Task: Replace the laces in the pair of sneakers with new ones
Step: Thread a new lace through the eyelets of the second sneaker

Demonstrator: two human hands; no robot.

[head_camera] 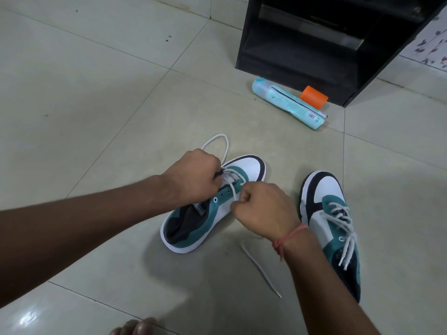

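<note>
Sneakers on the tiled floor (96,97), both teal, white and black: left sneaker (208,209) half-laced, with only the eyelets nearest the toe threaded; right sneaker (331,213) fully laced, standing just beside it toward the right. White lace (233,187) crossing the tongue, one loop (217,146) spilling onto the floor beyond the toe side, one loose end (261,272) trailing on the floor near the right wrist.

Left hand (196,175) curled over the far side of the eyelet row, fingers closed around the lace tip, though the pinch itself hidden under the knuckles. Right hand (261,204) clenched on the near side, thumb and fingers pinching a strand that rises from an eyelet. Shoe directly beneath and between both hands, touching them at the lacing.

Probable step: drawing a crossing snug before threading the next open eyelet (215,200). Best done by pulling both strands evenly, keeping the lace flat rather than twisted, and steadying the shoe so it does not slide on the smooth tile. Worth checking that the two free ends stay similar in length.

Farther off, toward the upper right: a pale blue bottle (287,102) lying on its side, an orange cap (314,97) behind it, a black cabinet (326,49).
</note>
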